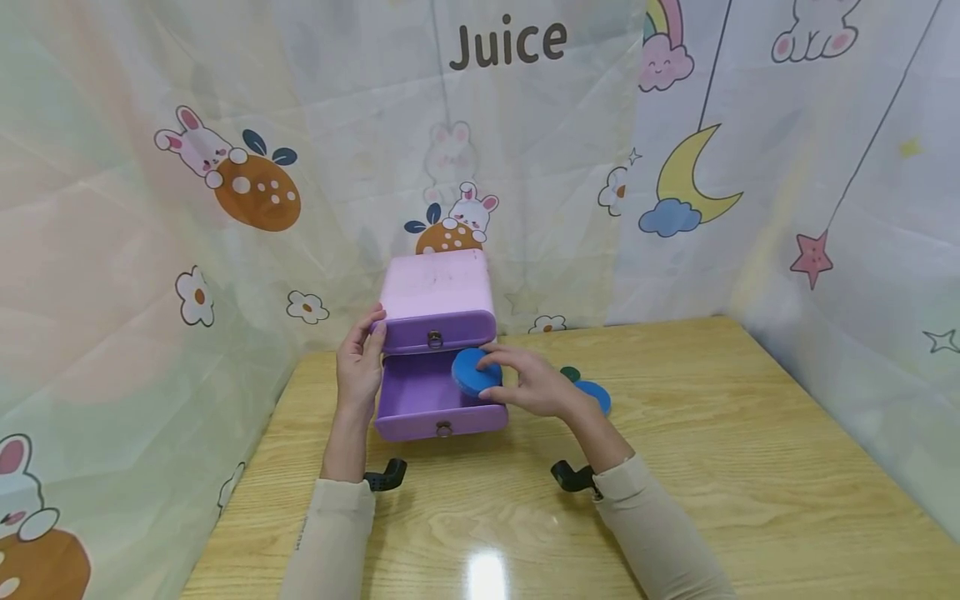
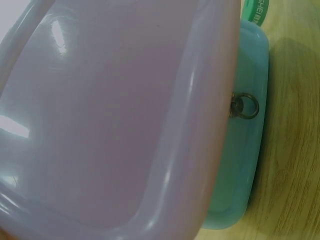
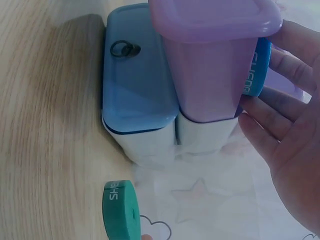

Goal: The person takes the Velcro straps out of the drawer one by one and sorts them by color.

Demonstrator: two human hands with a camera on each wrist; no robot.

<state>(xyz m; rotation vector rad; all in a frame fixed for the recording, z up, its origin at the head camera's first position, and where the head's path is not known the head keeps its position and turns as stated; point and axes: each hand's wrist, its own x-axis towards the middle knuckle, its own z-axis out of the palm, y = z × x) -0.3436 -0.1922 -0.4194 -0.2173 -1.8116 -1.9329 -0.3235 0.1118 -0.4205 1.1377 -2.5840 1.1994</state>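
Note:
A small drawer cabinet with a pink top stands on the table, its upper purple drawer closed and the purple drawer below pulled out. My right hand pinches a thick blue disc between thumb and fingers, over the right side of the pulled-out drawer. White lettering marks the disc's rim in the right wrist view. On the cabinet's left side, my left hand holds the edge of the upper drawer, thumb in front. In the left wrist view a pale purple drawer surface hides that hand.
Right of the cabinet lie a green disc and another blue disc, partly behind my right wrist. A closed blue drawer with a ring pull sits beneath the pulled-out one. Printed curtains stand behind the wooden table.

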